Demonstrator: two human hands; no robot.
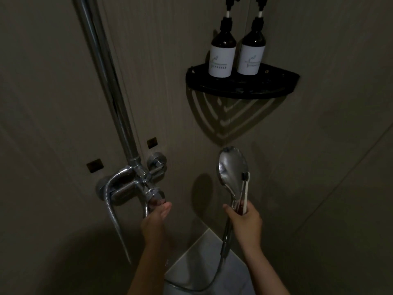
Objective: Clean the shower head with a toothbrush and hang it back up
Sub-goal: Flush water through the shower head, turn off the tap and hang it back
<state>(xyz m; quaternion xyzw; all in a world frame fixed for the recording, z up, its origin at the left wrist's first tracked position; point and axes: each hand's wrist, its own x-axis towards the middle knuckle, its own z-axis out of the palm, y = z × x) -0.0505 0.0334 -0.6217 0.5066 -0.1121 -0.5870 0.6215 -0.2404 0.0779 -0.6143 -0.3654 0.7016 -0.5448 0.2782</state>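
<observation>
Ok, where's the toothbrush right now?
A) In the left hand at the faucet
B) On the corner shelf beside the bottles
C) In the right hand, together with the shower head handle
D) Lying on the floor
C: the right hand grips the toothbrush alongside the handle of the shower head, bristles up, while the left hand reaches the faucet knob.

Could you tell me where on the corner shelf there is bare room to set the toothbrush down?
Right of the right pump bottle, the corner shelf is bare to its right end. The left pump bottle and its neighbour crowd the rest.
</observation>
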